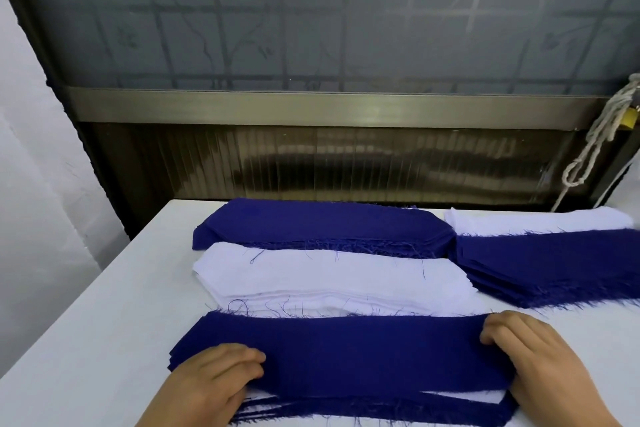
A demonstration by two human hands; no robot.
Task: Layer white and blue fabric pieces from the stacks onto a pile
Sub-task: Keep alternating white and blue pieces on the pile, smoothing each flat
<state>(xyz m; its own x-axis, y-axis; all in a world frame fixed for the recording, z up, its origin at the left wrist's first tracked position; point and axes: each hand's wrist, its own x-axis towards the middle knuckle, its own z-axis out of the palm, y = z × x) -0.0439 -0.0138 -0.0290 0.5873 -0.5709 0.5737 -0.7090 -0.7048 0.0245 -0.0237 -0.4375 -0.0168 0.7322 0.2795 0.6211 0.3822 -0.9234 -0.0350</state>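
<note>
Step in hand looked like seating a blue layer: top blue piece (pixel 346 354) lay on the pile (pixel 381 409) at 6 o'clock on the tabletop (pixel 104 315), white and blue edges showing beneath it. Left hand (pixel 211 381) rested on its left end, fingers loosely curled, pressing; grip not clear. Right hand (pixel 530 354) had fingers curled over the right end, apparently gripping the edge. White stack (pixel 329 281) sat just behind the pile, toward 12; blue stack (pixel 322 224) behind that. Second blue stack (pixel 554 263) at 2 o'clock, another white stack (pixel 540 220) behind it. Next move, my read: release, take one white piece, align ends. Frayed threads may snag.
</note>
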